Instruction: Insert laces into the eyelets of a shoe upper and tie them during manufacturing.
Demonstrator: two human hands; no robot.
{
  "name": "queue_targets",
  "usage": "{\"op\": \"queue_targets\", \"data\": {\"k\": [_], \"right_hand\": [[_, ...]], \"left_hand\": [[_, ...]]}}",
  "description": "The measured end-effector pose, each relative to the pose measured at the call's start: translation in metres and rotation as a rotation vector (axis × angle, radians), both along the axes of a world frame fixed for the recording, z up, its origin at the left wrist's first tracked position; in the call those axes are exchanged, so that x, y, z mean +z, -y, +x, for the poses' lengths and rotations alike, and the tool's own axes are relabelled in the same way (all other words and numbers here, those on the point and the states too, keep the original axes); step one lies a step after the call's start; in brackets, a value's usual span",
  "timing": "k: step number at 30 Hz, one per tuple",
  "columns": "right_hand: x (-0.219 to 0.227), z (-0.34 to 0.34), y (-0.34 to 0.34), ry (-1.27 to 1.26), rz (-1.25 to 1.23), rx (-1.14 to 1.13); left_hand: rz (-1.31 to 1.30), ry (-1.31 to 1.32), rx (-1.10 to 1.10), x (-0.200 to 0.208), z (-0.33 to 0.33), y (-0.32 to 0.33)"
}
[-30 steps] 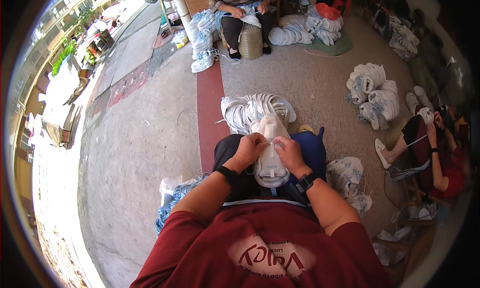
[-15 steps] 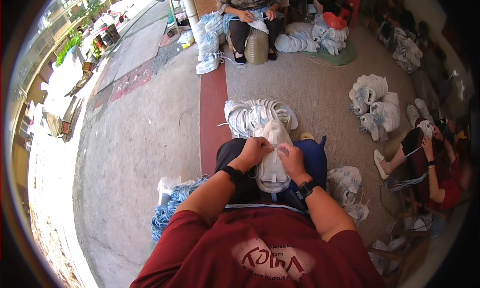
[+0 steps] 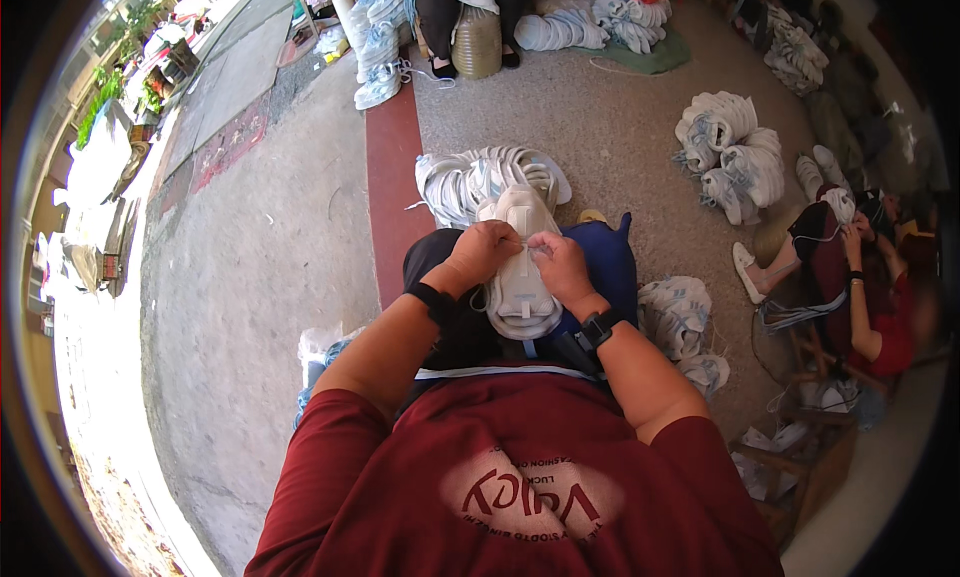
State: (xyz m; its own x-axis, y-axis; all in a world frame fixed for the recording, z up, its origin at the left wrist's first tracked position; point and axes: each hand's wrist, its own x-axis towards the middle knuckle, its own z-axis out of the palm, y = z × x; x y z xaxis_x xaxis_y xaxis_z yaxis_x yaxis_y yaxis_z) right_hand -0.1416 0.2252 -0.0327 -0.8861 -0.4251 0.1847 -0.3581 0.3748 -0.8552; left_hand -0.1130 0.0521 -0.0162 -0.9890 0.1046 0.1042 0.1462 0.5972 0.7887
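The shoe [image 3: 521, 289] lies lengthwise over the person's lap [image 3: 458, 345], its top facing up. Both hands meet above its middle: the left hand [image 3: 483, 252] comes in from the left, the right hand [image 3: 560, 269] from the right, fingertips bunched and nearly touching — whether they are closed on a lace is too small to tell. The forearms [image 3: 378, 357] slant inward from the lower edge, a black band [image 3: 432, 302] on the left wrist, a watch [image 3: 600, 327] on the right.

The shoe is off-white, rounded at its near end, with pale tabs along its middle — a thin cord [image 3: 479, 299] loops out at its left. Blue cloth [image 3: 610, 267] lies to its right; a shoe stack [image 3: 485, 182] sits just beyond.
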Motion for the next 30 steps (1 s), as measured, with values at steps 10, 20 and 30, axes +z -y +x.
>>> {"op": "queue_targets", "data": {"k": [10,20,30], "right_hand": [[0.016,-0.03,-0.022,0.006,0.136,0.141],[0.017,-0.027,-0.024,-0.34,0.22,0.301],[0.035,-0.017,-0.047,-0.509,0.551,0.303]], "left_hand": [[0.193,0.174,0.017,0.011,0.014,0.019],[0.019,-0.03,0.303,0.013,0.047,0.071],[0.209,0.044,0.869,0.022,0.149,0.215]]}}
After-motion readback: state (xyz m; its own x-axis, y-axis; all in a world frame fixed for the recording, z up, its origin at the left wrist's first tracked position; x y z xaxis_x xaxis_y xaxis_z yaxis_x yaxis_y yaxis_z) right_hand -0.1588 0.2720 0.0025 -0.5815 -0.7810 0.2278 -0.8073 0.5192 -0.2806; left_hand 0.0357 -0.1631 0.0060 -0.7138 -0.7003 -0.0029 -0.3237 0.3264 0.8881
